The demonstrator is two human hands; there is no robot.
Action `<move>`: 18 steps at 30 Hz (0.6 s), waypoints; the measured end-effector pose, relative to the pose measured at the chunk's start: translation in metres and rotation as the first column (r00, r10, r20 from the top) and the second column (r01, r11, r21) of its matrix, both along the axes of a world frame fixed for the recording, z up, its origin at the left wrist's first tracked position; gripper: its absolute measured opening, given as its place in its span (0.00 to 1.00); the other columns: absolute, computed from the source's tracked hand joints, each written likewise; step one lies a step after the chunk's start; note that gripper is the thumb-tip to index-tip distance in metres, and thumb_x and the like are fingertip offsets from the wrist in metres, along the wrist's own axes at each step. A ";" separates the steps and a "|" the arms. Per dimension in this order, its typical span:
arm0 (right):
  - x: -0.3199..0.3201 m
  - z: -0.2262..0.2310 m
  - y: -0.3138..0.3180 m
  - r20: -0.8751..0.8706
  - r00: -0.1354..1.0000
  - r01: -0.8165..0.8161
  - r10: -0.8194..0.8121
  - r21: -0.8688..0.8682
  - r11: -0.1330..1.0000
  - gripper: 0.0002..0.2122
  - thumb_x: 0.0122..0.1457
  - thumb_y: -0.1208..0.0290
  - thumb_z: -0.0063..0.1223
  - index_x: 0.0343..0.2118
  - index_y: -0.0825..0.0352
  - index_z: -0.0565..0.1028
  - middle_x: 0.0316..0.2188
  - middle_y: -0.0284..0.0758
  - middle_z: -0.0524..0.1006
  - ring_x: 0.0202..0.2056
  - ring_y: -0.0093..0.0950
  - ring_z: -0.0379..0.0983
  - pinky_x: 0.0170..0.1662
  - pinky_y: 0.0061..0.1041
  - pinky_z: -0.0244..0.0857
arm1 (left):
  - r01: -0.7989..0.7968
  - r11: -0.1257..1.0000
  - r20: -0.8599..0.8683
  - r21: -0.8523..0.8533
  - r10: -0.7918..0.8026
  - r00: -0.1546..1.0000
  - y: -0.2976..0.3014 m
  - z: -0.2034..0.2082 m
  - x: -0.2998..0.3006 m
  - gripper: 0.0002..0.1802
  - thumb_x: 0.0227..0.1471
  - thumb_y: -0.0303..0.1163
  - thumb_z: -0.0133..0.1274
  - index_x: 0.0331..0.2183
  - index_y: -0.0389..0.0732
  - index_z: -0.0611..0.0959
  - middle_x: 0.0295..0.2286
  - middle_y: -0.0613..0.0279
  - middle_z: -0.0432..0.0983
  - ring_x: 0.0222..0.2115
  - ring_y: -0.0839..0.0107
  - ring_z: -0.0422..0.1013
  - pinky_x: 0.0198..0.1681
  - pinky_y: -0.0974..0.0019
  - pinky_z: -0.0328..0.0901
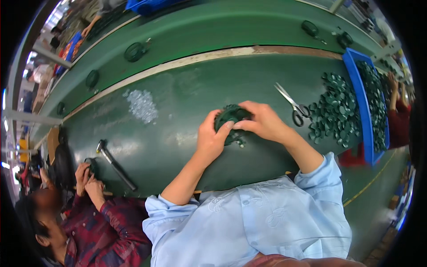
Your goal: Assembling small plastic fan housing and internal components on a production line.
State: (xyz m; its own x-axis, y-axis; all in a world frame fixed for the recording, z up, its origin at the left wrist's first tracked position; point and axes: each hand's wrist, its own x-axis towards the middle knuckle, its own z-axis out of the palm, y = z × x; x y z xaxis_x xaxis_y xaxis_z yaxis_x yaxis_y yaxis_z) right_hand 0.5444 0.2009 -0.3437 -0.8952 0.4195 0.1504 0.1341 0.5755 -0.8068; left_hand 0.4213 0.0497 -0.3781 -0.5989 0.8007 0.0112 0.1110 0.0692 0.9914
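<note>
Between my two hands, over the middle of the green table [178, 102], is a round dark green coil [232, 112], looking like a bundled cable or cord. My left hand [211, 133] is closed round its left side, thumb pressed on the front. From the right, my right hand [262, 121] grips the coil's upper right edge, its thumb close to the left one. A small pale end piece [241, 143] dangles below the coil. Scissors [291, 104] with black handles lie to the right of my hands, blades pointing away. My fingers hide part of the coil.
Dark green round pieces [336, 111] are heaped at right beside a blue bin [358, 89] of more. Small clear pieces [141, 106] and a hammer [115, 164] lie left. A co-worker's hands [86, 180] hold a dark coil. Beyond a ledge [195, 58], coils [134, 52] rest on a green belt.
</note>
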 end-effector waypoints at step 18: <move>0.046 0.014 0.159 -0.035 0.910 0.381 -0.412 -0.316 0.869 0.21 0.56 0.72 0.56 0.50 0.77 0.70 0.41 0.43 0.77 0.38 0.26 0.76 0.39 0.25 0.71 | -0.258 0.961 -0.826 -0.099 0.065 0.560 0.066 0.027 -0.167 0.31 0.51 0.34 0.55 0.55 0.35 0.68 0.50 0.44 0.69 0.50 0.49 0.67 0.53 0.55 0.62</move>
